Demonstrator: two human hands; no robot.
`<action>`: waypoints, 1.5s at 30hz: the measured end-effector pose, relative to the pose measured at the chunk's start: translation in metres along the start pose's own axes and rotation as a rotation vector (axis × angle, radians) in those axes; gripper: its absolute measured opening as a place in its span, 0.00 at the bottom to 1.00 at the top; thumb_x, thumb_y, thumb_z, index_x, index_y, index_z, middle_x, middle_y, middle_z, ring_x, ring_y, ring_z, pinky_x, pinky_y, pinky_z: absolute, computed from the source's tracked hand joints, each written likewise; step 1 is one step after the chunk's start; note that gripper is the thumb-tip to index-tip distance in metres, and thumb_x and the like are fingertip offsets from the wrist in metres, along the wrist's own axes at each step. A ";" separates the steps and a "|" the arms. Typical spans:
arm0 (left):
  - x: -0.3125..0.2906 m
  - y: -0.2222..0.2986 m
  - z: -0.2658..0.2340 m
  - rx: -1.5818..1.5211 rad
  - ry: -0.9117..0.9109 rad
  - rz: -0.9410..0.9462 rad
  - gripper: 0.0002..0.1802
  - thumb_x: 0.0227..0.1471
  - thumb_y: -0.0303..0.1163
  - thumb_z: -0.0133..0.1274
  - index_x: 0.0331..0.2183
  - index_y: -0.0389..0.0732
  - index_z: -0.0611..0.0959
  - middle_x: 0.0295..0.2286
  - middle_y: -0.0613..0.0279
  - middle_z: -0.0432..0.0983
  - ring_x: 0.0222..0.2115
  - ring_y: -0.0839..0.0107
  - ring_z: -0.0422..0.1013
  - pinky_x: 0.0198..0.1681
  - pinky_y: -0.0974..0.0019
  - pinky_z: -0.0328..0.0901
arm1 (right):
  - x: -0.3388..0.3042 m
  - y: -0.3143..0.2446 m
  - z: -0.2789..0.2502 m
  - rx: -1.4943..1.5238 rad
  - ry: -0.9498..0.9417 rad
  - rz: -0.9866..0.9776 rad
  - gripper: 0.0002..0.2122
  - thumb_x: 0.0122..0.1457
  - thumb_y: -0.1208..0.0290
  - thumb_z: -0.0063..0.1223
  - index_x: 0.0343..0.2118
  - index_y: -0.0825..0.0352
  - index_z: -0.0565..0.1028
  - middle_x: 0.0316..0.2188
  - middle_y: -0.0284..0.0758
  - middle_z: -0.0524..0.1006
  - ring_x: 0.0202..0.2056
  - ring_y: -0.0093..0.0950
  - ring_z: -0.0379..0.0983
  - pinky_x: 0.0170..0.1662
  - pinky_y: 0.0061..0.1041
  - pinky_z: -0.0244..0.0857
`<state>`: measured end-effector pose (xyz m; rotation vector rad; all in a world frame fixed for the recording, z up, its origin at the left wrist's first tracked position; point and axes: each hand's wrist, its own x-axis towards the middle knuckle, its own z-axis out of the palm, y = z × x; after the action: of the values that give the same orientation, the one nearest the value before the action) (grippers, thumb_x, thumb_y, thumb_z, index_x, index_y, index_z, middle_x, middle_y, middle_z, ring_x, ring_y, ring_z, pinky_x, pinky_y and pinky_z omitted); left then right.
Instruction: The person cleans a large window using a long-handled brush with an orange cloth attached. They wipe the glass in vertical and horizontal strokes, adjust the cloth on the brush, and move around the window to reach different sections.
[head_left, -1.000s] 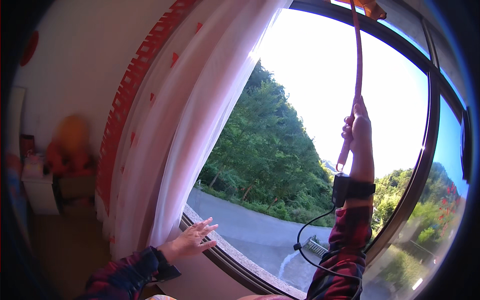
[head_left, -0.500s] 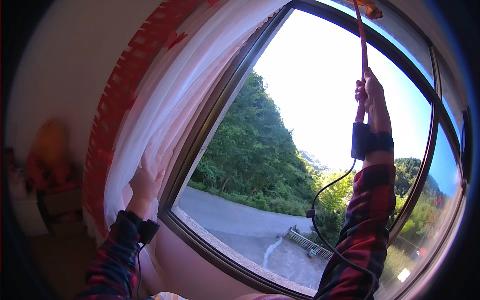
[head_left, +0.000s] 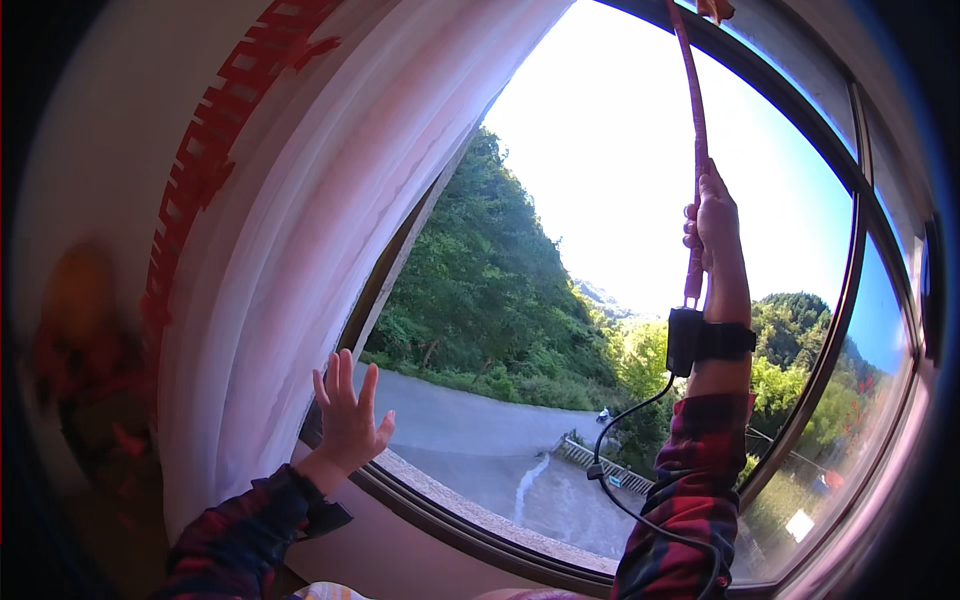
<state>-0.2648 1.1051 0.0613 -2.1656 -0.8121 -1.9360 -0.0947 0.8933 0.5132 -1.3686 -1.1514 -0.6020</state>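
Observation:
My right hand [head_left: 714, 215] is raised in front of the window, its fingers wrapped round a long thin red stick [head_left: 692, 100]. The stick runs up past the upper frame, and its top end lies outside the picture. My left hand [head_left: 350, 415] is open with fingers spread, at the lower left corner of the window and holding nothing. Just left of it hangs a sheer white and pink curtain [head_left: 290, 260], which covers the window's left edge. Whether the left fingertips touch the cloth, I cannot tell.
The dark window frame [head_left: 860, 190] surrounds the opening, with a glass pane [head_left: 850, 420] at right. Outside lie a grey paved yard [head_left: 470, 420] and trees [head_left: 490, 290]. Red cut-out trim [head_left: 215, 130] borders the curtain. An orange-brown thing [head_left: 716, 10] hangs at the top.
My left hand has come off the curtain and moved right, its fingers now spread. The curtain spreads further over the window's left side. My right hand still grips the stick, a little lower in view.

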 end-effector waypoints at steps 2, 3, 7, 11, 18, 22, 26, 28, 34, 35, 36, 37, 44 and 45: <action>-0.001 0.026 0.013 -0.025 -0.081 0.037 0.55 0.39 0.39 0.62 0.64 0.46 0.50 0.62 0.38 0.39 0.64 0.39 0.38 0.60 0.30 0.35 | -0.013 0.019 -0.004 0.041 0.009 0.005 0.21 0.70 0.63 0.31 0.65 0.49 0.56 0.16 0.25 0.62 0.12 0.13 0.55 0.12 0.15 0.53; -0.003 0.039 0.017 -0.055 -0.129 0.041 0.54 0.40 0.39 0.63 0.64 0.46 0.52 0.63 0.39 0.40 0.64 0.41 0.39 0.60 0.30 0.35 | -0.017 0.027 -0.011 0.065 0.009 0.008 0.20 0.70 0.63 0.31 0.64 0.49 0.57 0.16 0.24 0.62 0.12 0.13 0.55 0.12 0.15 0.53; -0.030 0.071 0.042 -0.253 -0.363 0.133 0.51 0.41 0.45 0.62 0.63 0.46 0.55 0.63 0.40 0.40 0.64 0.43 0.39 0.62 0.36 0.35 | -0.020 0.050 -0.034 0.241 0.038 0.003 0.20 0.68 0.65 0.37 0.63 0.55 0.59 0.17 0.27 0.65 0.11 0.15 0.58 0.11 0.17 0.53; -0.091 0.073 0.062 -0.229 -0.726 0.188 0.48 0.49 0.59 0.52 0.63 0.43 0.56 0.63 0.43 0.42 0.64 0.47 0.42 0.64 0.39 0.33 | -0.011 0.045 -0.038 0.465 0.051 0.031 0.19 0.68 0.65 0.37 0.62 0.56 0.61 0.17 0.27 0.66 0.12 0.17 0.59 0.14 0.18 0.54; -0.131 0.066 0.070 -0.245 -1.470 0.045 0.43 0.56 0.67 0.31 0.61 0.45 0.63 0.61 0.52 0.55 0.64 0.55 0.46 0.64 0.38 0.26 | -0.011 0.036 -0.115 0.346 0.200 0.062 0.18 0.69 0.63 0.31 0.61 0.53 0.60 0.16 0.26 0.63 0.12 0.15 0.55 0.13 0.17 0.51; -0.162 0.060 0.063 -0.247 -1.242 0.086 0.43 0.56 0.66 0.32 0.60 0.43 0.65 0.62 0.53 0.54 0.65 0.55 0.44 0.63 0.36 0.26 | -0.015 0.045 -0.167 0.280 0.250 0.092 0.16 0.70 0.61 0.30 0.58 0.52 0.62 0.17 0.26 0.65 0.12 0.14 0.55 0.12 0.16 0.50; -0.172 0.066 0.070 -0.301 -1.100 0.041 0.43 0.56 0.66 0.34 0.60 0.43 0.64 0.62 0.54 0.52 0.65 0.56 0.42 0.63 0.37 0.25 | 0.021 0.035 -0.221 0.253 0.304 0.140 0.14 0.69 0.60 0.29 0.53 0.54 0.65 0.17 0.28 0.65 0.12 0.16 0.55 0.12 0.18 0.50; -0.171 0.073 0.068 -0.321 -1.100 -0.024 0.45 0.55 0.67 0.35 0.61 0.43 0.63 0.63 0.54 0.51 0.66 0.57 0.40 0.64 0.39 0.25 | 0.058 0.027 -0.245 0.250 0.283 0.187 0.14 0.69 0.55 0.30 0.43 0.60 0.65 0.17 0.28 0.65 0.11 0.16 0.55 0.12 0.18 0.50; -0.183 0.077 0.075 -0.418 -1.062 -0.135 0.46 0.54 0.65 0.39 0.60 0.38 0.62 0.61 0.47 0.53 0.65 0.52 0.42 0.65 0.45 0.33 | 0.070 -0.006 -0.237 0.266 0.198 0.229 0.18 0.69 0.52 0.30 0.27 0.60 0.59 0.14 0.24 0.60 0.12 0.14 0.53 0.13 0.15 0.51; -0.182 0.077 0.075 -0.443 -1.041 -0.141 0.46 0.54 0.65 0.40 0.60 0.36 0.62 0.61 0.45 0.53 0.64 0.52 0.43 0.65 0.47 0.36 | 0.057 0.002 -0.239 0.237 0.188 0.172 0.15 0.69 0.54 0.30 0.33 0.59 0.60 0.16 0.25 0.61 0.12 0.13 0.53 0.13 0.15 0.50; -0.176 0.084 0.075 -0.477 -1.017 -0.146 0.46 0.54 0.61 0.45 0.60 0.33 0.60 0.60 0.40 0.54 0.64 0.49 0.45 0.65 0.53 0.40 | 0.040 0.009 -0.241 0.226 0.204 0.175 0.13 0.69 0.55 0.29 0.36 0.58 0.62 0.16 0.25 0.61 0.12 0.14 0.54 0.13 0.15 0.50; -0.167 0.093 0.077 -0.580 -0.984 -0.132 0.46 0.54 0.60 0.46 0.60 0.33 0.59 0.59 0.40 0.55 0.63 0.48 0.46 0.65 0.53 0.41 | 0.021 0.017 -0.238 0.220 0.218 0.178 0.11 0.70 0.57 0.28 0.39 0.57 0.63 0.16 0.26 0.62 0.12 0.15 0.54 0.13 0.16 0.50; -0.039 0.201 0.066 -1.600 -1.110 -0.194 0.46 0.59 0.48 0.50 0.64 0.37 0.44 0.62 0.44 0.48 0.52 0.57 0.67 0.54 0.57 0.63 | -0.059 0.060 -0.197 0.327 0.184 0.181 0.17 0.70 0.60 0.28 0.60 0.47 0.58 0.18 0.26 0.61 0.13 0.15 0.55 0.14 0.17 0.53; -0.013 0.221 0.061 -1.679 -1.109 -0.107 0.46 0.59 0.51 0.48 0.64 0.39 0.42 0.62 0.43 0.47 0.52 0.57 0.67 0.53 0.57 0.63 | -0.055 0.048 -0.199 0.346 0.161 0.178 0.16 0.70 0.61 0.25 0.59 0.50 0.58 0.18 0.26 0.61 0.13 0.16 0.55 0.14 0.17 0.53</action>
<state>-0.1089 0.9403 0.0947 -4.1023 1.4189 -1.1558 -0.0179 0.6991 0.4793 -1.0899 -0.9419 -0.3572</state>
